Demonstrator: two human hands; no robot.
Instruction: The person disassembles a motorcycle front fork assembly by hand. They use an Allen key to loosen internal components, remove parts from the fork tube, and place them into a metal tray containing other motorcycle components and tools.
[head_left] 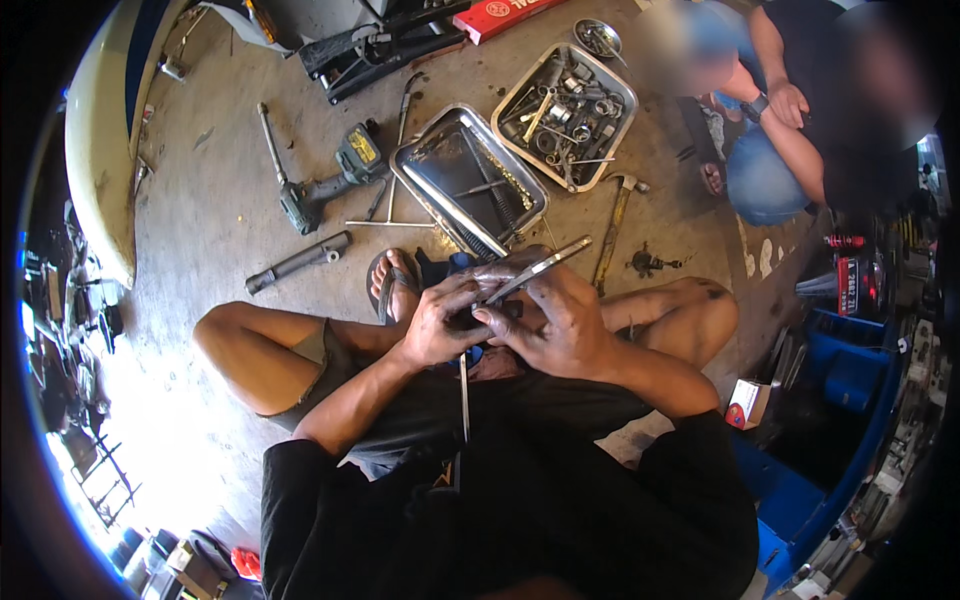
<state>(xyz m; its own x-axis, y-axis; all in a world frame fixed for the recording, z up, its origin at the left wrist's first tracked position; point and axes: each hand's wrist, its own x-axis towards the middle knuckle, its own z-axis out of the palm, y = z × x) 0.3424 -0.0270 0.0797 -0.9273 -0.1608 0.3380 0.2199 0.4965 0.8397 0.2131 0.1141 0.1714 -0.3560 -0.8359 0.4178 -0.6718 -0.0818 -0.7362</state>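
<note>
Both hands meet in front of my lap. My right hand (565,320) is closed on a flat metal wrench (548,264), which slants up to the right past the fingers. My left hand (440,320) presses against it, its fingers curled round something dark and mostly hidden. A thin metal rod (465,400) sticks out below the left hand toward my shirt; its upper end is covered by the hands. Dark grease stains the fingers. Just beyond the hands, a shiny metal tube (455,210) lies across a metal tray (403,160) beside a dark coil spring (497,200).
A second tray (627,125) holds sockets and wrenches, with a small bowl (598,40) behind it. A cordless impact wrench (345,170), a dark tube (298,263) and a hammer (612,230) lie on the floor. Another person (780,120) sits at the far right.
</note>
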